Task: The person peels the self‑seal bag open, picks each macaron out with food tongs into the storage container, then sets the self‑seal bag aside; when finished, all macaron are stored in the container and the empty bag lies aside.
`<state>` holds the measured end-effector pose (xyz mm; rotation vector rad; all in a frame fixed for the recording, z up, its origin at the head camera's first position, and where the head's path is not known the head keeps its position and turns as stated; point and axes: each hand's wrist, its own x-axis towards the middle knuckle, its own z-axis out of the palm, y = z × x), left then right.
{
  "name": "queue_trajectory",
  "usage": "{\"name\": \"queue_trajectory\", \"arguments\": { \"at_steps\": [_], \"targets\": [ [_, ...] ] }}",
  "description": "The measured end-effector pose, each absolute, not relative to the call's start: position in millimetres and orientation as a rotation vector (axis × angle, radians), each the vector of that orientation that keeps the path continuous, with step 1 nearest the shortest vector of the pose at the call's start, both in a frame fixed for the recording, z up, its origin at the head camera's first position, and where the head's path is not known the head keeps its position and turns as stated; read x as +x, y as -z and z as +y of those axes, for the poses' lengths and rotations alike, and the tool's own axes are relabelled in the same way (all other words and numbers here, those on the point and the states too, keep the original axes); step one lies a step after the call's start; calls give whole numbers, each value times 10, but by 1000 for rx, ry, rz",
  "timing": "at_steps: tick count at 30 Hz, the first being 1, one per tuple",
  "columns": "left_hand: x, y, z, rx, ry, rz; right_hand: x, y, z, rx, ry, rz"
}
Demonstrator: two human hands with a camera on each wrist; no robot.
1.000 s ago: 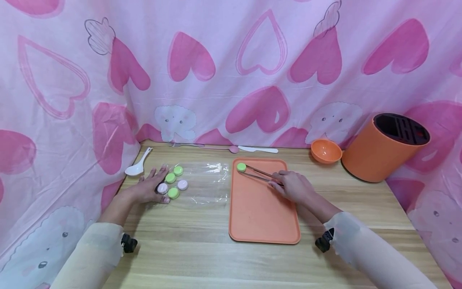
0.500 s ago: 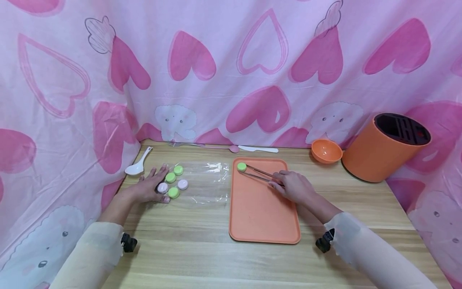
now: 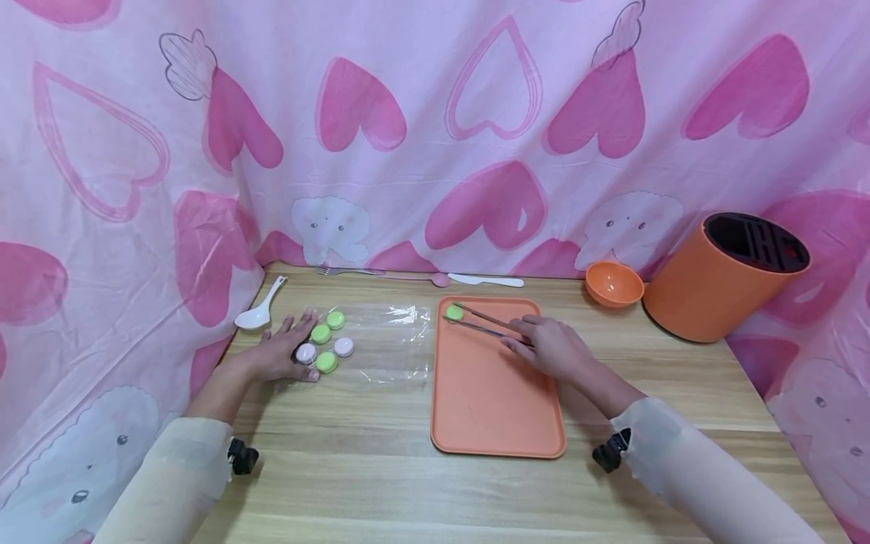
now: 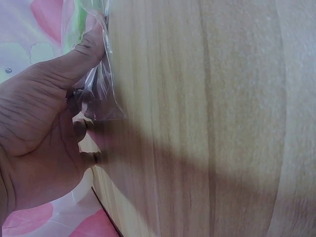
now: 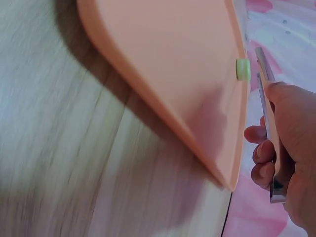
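Right hand (image 3: 553, 349): over the orange tray (image 3: 496, 408), fingers curled round metal tongs (image 3: 485, 325); tong arms parted, tips at the tray's far left corner, either side of a green round piece (image 3: 455, 311) lying on the tray.
Left hand (image 3: 279, 353): flat on the wooden surface (image 3: 381, 483) near its left edge, fingers straight, thumb pressing the edge of a clear plastic sheet (image 3: 390, 344).
On the sheet: four green and pink round pieces (image 3: 326, 346), clustered just beside the left fingers.
Far edge: white spoon (image 3: 260, 306), small orange bowl (image 3: 614, 284), orange cylindrical holder (image 3: 723, 276) at the far right corner.
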<state>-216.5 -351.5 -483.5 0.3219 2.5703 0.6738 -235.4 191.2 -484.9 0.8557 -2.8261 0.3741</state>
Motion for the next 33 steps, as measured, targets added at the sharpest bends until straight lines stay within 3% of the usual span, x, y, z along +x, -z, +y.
{"name": "queue_trajectory", "arguments": {
  "at_steps": [12,33],
  "targets": [
    [-2149,4860,-3543,322,-737,2545,-2218,4815,1625,1151,-293,-2755],
    [-2161,4858,-3544,315,-689,2570,-2096,4847,1411,1350,-250,-2586]
  ]
}}
